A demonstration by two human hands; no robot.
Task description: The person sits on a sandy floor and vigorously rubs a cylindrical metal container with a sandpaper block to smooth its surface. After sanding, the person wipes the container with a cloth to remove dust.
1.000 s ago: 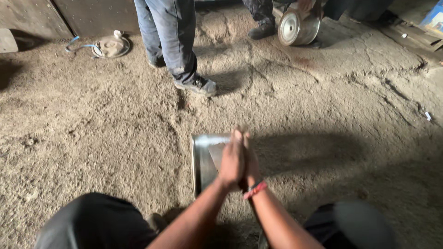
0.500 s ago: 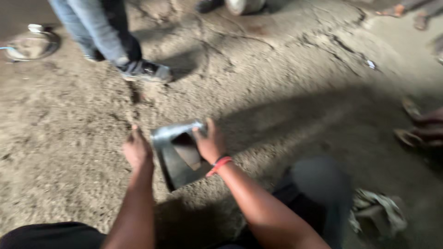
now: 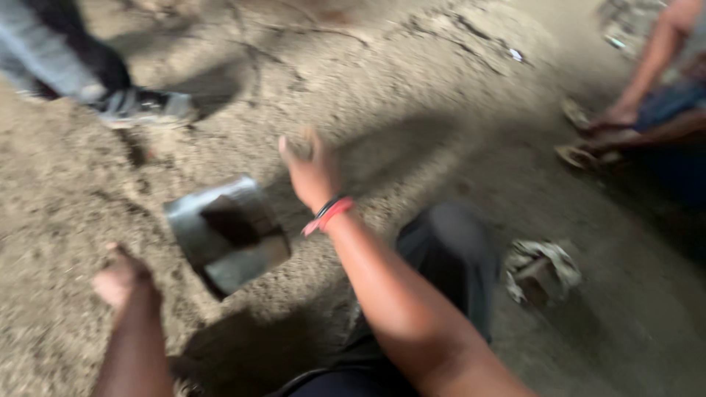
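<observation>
Down on the sandy floor [image 3: 456, 110] a square metal box [image 3: 226, 234] sits tilted and half sunk, open end up, dark inside. The left hand [image 3: 121, 278] hovers just beside its lower left corner, fingers curled in a loose fist and holding nothing that shows. The right hand [image 3: 310, 167], with a red band at the wrist, is raised above and to the right of the box, its grip loosely spread around what looks like a bit of sand, though blur hides detail. The box looks stiff, thin-walled and fairly light; its rims may be sharp, so the flat outer walls seem the safest hold.
</observation>
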